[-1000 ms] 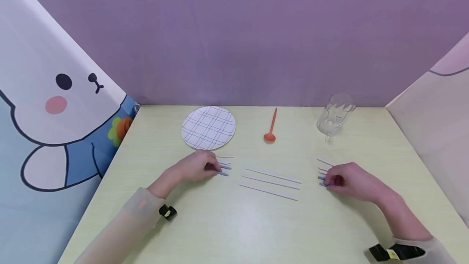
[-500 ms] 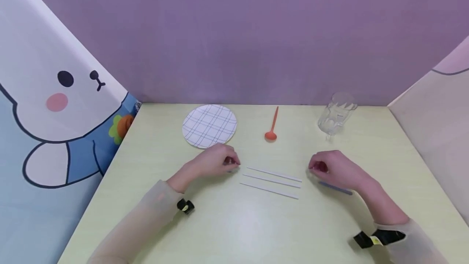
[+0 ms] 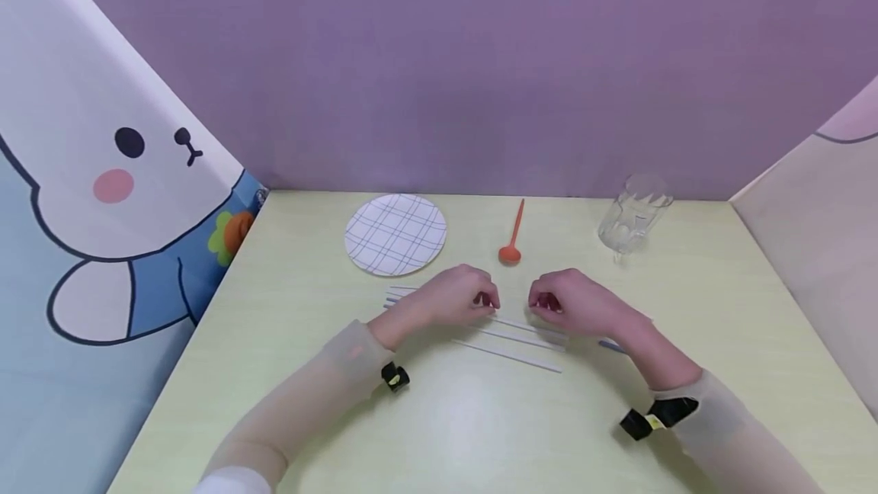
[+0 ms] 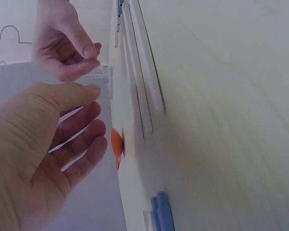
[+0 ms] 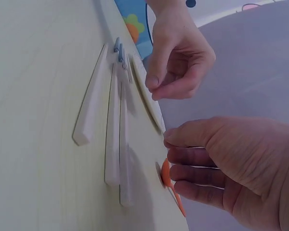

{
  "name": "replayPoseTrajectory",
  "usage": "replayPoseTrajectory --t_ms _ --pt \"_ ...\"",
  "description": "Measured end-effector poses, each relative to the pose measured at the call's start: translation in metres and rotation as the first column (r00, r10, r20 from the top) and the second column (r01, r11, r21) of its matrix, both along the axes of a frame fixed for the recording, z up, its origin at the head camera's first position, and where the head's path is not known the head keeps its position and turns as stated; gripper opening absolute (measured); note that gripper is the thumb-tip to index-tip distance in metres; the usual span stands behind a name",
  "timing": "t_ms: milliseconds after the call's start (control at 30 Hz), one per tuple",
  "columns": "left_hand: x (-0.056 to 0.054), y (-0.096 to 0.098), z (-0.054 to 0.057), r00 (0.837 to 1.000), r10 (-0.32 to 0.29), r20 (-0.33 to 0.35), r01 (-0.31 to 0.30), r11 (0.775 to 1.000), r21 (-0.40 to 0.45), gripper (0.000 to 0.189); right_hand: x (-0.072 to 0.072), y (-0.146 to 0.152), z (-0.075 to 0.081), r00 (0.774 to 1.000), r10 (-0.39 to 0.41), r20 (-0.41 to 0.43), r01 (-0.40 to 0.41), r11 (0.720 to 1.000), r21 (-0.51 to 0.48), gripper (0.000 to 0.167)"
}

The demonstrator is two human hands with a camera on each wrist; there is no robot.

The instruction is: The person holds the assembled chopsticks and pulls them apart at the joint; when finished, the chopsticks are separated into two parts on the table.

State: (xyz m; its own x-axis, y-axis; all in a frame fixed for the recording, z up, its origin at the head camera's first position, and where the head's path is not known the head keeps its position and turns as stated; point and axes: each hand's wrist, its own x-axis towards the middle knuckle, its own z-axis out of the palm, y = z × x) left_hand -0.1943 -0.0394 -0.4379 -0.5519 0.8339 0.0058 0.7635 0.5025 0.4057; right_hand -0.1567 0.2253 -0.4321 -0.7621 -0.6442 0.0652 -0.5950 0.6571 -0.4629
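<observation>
Three white chopsticks (image 3: 511,357) lie side by side mid-table, slanting down to the right. Just above their far side is my left hand (image 3: 449,296), fingers loosely bent. Facing it, a small gap away, is my right hand (image 3: 579,303), also loosely bent. Both wrist views show nothing held in the left hand (image 4: 33,134) or the right hand (image 5: 250,168). More chopsticks, white and blue (image 4: 163,211), lie to the left, partly behind my left forearm. Near my right wrist a blue chopstick (image 3: 610,345) shows; the arm covers the rest.
A round plate (image 3: 395,235) with a blue line grid lies at the back left. An orange spoon (image 3: 510,254) rests at the back middle. At the back right stands a clear glass mug (image 3: 631,219). A purple backdrop (image 3: 480,97) rises behind the table.
Both hands have moved inward from the left and right chopstick groups to the middle, now close together. The plate, spoon, mug and middle white chopsticks stay put.
</observation>
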Motion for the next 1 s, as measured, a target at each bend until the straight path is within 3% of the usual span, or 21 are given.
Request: replayPoseTrajectory --t_ms 567,833,1000 --pt "0.002 0.011 -0.009 1.0 0.012 0.006 -0.011 0.998 -0.059 0.012 -0.001 -0.009 -0.014 0.998 0.061 0.02 -0.061 0.998 -0.033 0.016" --pt "0.004 0.015 -0.021 1.0 0.007 -0.012 -0.008 0.995 -0.1 0.011 0.004 -0.011 -0.019 0.996 0.062 0.066 -0.063 0.998 0.014 0.015" --pt "0.004 0.016 -0.022 1.0 0.017 -0.012 -0.018 0.996 -0.086 0.01 0.005 -0.013 -0.019 0.998 0.056 0.037 -0.058 0.998 0.033 0.019"
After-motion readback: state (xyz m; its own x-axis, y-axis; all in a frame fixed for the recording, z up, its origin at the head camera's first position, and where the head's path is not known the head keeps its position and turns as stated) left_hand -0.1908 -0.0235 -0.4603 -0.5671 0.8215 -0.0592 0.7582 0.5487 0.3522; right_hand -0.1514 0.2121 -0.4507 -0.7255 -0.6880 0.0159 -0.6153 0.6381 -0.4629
